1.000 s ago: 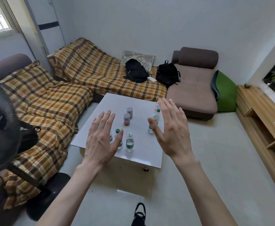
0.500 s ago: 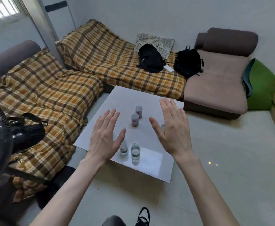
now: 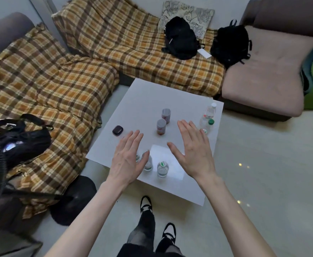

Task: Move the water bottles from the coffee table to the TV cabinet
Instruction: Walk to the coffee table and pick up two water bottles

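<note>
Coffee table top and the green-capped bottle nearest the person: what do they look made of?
Coffee table: a smooth white glossy top, perhaps laminate or painted board; it mirrors a bright patch of light. Bottle: clear thin plastic, apparently, see-through, with a green and white cap.

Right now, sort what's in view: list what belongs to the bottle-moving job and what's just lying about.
For the job:
- green-capped bottle at the near edge
- bottle by the left thumb
- white-capped bottle
- far green-capped bottle
- coffee table
- left hand, right hand

Lying about:
- two purple-lidded jars
- dark case
- backpacks
- floral cushion
</note>
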